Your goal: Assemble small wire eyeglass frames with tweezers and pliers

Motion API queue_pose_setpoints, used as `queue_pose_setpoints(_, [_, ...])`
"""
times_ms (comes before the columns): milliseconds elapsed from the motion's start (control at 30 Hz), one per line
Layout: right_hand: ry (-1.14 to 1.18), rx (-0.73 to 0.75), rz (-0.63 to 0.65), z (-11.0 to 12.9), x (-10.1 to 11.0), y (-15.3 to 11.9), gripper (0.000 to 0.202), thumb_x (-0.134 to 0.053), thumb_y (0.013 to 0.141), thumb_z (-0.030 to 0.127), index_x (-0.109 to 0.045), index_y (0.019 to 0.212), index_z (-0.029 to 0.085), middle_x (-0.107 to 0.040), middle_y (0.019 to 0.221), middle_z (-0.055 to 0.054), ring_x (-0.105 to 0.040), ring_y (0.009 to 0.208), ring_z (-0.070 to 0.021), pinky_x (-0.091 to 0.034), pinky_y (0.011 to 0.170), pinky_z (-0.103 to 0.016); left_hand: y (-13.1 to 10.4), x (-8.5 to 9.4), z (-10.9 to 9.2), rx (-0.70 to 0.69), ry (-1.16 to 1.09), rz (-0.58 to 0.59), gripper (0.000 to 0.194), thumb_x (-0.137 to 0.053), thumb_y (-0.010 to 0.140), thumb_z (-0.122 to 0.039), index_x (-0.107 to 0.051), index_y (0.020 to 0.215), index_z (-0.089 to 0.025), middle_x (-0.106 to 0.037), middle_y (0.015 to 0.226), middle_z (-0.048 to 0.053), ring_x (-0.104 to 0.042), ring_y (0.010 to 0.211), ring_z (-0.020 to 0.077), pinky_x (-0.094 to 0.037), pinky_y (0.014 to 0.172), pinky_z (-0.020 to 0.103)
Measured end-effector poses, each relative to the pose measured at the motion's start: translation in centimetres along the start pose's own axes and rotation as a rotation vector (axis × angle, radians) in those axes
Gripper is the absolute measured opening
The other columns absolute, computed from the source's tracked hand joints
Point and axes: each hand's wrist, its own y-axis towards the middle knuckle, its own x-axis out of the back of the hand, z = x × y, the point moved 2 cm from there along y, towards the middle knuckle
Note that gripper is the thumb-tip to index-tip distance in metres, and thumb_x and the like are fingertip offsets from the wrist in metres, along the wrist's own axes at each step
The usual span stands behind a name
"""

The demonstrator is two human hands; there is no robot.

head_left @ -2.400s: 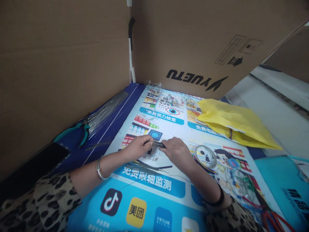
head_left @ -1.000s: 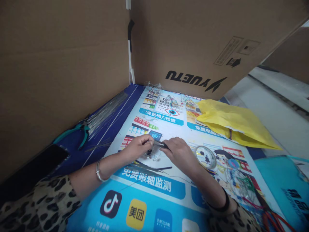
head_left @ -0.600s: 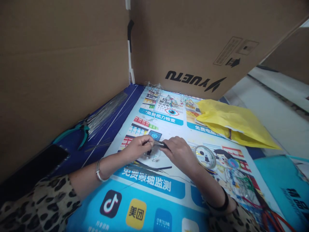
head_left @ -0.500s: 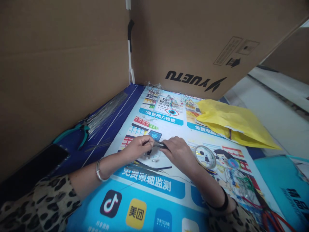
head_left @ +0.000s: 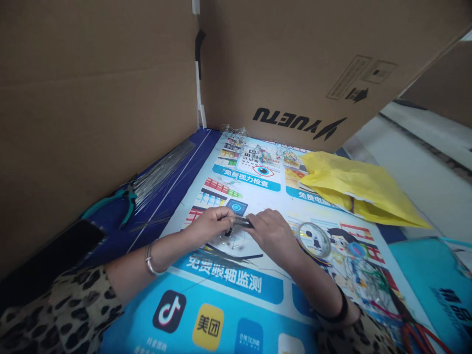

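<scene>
My left hand (head_left: 213, 225) is closed in a pinch, fingertips up against the metal end of a slim dark tool. What sits between those fingertips is too small to make out. My right hand (head_left: 271, 230) grips that tool, which looks like a pair of tweezers (head_left: 242, 221), its tips pointing left. Just below both hands lie small clear beads (head_left: 235, 246) on the printed poster. Thin wire pieces (head_left: 217, 259) are spread on the poster nearer to me.
Teal-handled pliers (head_left: 127, 201) and a bundle of straight wires (head_left: 162, 169) lie at left. To the right are a tape roll (head_left: 314, 240), a yellow bag (head_left: 361, 189), tangled wires (head_left: 368, 280) and red-handled scissors (head_left: 416, 334). Cardboard walls (head_left: 276, 64) stand behind.
The tweezers have tilted slightly between my hands. Both hands stay in nearly the same place; nothing else has visibly moved.
</scene>
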Motion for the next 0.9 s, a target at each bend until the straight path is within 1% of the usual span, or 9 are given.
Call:
queue_pose_setpoints(233, [-0.02, 0.009, -0.016, 0.1, -0.4, -0.1, 0.03, -0.046, 0.088, 0.038, -0.06, 0.098, 0.013, -0.06, 0.074, -0.006, -0.05, 0.074, -0.0183, -0.035, 0.071, -0.031, 0.0, -0.1, -0.1, 0.007, -0.017, 0.005, 0.014, -0.05, 0.076, -0.026, -0.048, 0.067, -0.016, -0.043, 0.052, -0.007, -0.031, 0.044, 0.0049, -0.025, 0.044, 0.018])
queue_pose_setpoints(367, [-0.022, -0.013, -0.026, 0.2, -0.6, -0.1, 0.029, -0.046, 0.088, 0.038, -0.061, 0.092, 0.014, -0.06, 0.07, -0.005, -0.052, 0.068, -0.0169, -0.036, 0.065, -0.029, -0.1, -0.2, -0.3, 0.014, -0.034, 0.009, 0.014, -0.051, 0.075, -0.026, -0.047, 0.066, -0.016, -0.043, 0.051, -0.007, -0.031, 0.044, 0.0052, -0.026, 0.045, 0.019])
queue_pose_setpoints(500, [0.072, -0.063, 0.026, 0.0, -0.9, -0.2, 0.028, -0.044, 0.089, 0.039, -0.061, 0.089, 0.016, -0.062, 0.072, -0.005, -0.055, 0.067, -0.0161, -0.037, 0.061, -0.027, -0.2, -0.3, -0.6, 0.014, -0.038, 0.014, 0.015, -0.051, 0.074, -0.028, -0.047, 0.065, -0.017, -0.042, 0.049, -0.007, -0.031, 0.044, 0.0054, -0.025, 0.045, 0.019])
queue_pose_setpoints(600, [0.155, -0.076, 0.104, -0.2, -0.9, 0.0, 0.026, -0.046, 0.088, 0.038, -0.06, 0.089, 0.017, -0.063, 0.076, -0.005, -0.056, 0.071, -0.0167, -0.039, 0.064, -0.027, -0.2, -0.3, -0.7, 0.015, -0.029, 0.016, 0.016, -0.051, 0.074, -0.028, -0.046, 0.064, -0.016, -0.043, 0.05, -0.007, -0.031, 0.043, 0.0051, -0.024, 0.044, 0.019])
queue_pose_setpoints(700, [0.205, -0.058, 0.152, -0.4, -0.5, 0.3, 0.024, -0.049, 0.087, 0.036, -0.06, 0.091, 0.016, -0.062, 0.076, -0.006, -0.055, 0.074, -0.0175, -0.04, 0.068, -0.029, -0.1, -0.2, -0.6, 0.02, -0.014, 0.026, 0.017, -0.051, 0.075, -0.03, -0.047, 0.065, -0.016, -0.042, 0.049, -0.007, -0.03, 0.042, 0.0049, -0.022, 0.043, 0.019])
queue_pose_setpoints(800, [0.206, -0.024, 0.162, -0.6, 0.1, 0.4, 0.024, -0.049, 0.087, 0.035, -0.06, 0.092, 0.015, -0.061, 0.077, -0.006, -0.053, 0.077, -0.0182, -0.04, 0.071, -0.03, -0.1, -0.1, -0.5, 0.025, -0.006, 0.041, 0.018, -0.051, 0.075, -0.031, -0.048, 0.066, -0.016, -0.042, 0.048, -0.007, -0.03, 0.041, 0.0047, -0.022, 0.043, 0.019])
queue_pose_setpoints(900, [0.135, 0.016, 0.129, -0.5, 0.4, 0.4, 0.026, -0.049, 0.086, 0.036, -0.06, 0.092, 0.013, -0.06, 0.077, -0.007, -0.051, 0.076, -0.0189, -0.039, 0.072, -0.032, -0.1, -0.1, -0.4, 0.028, -0.022, 0.047, 0.018, -0.051, 0.076, -0.031, -0.049, 0.067, -0.016, -0.044, 0.049, -0.006, -0.032, 0.04, 0.0044, -0.022, 0.043, 0.019])
